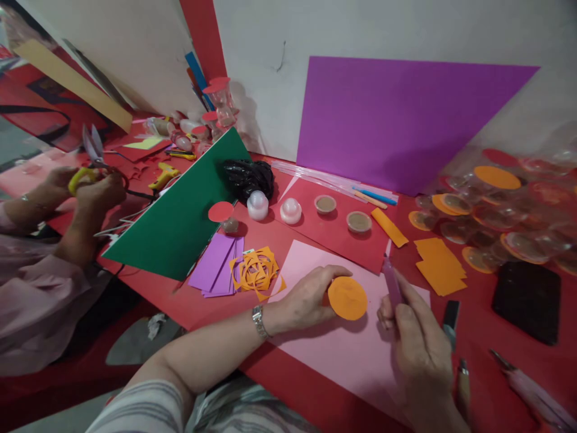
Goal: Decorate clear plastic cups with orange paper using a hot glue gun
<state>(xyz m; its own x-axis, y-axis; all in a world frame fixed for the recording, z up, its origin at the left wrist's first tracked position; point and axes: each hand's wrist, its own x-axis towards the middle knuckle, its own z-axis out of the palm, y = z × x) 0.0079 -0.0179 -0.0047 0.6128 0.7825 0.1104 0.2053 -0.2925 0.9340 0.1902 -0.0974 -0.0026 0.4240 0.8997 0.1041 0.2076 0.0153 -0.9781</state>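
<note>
My left hand (pixel 311 294) holds an orange paper circle (pixel 347 297) flat against a pink sheet (pixel 342 355) on the red table. My right hand (pixel 412 337) grips a purple pen-like tool (pixel 391 281), its tip pointing up and away just right of the circle. A wristwatch (pixel 258 321) sits on my left wrist.
Orange cut scraps (pixel 256 270), purple strips (pixel 216 264), a green sheet (pixel 180 210), a large purple sheet (pixel 396 120) against the wall, small lidded cups (pixel 359 222), orange rectangles (pixel 439 264), clear domes (pixel 509 210), a black pad (pixel 525 300). At left another person's hands (pixel 90 192) hold yellow-handled scissors.
</note>
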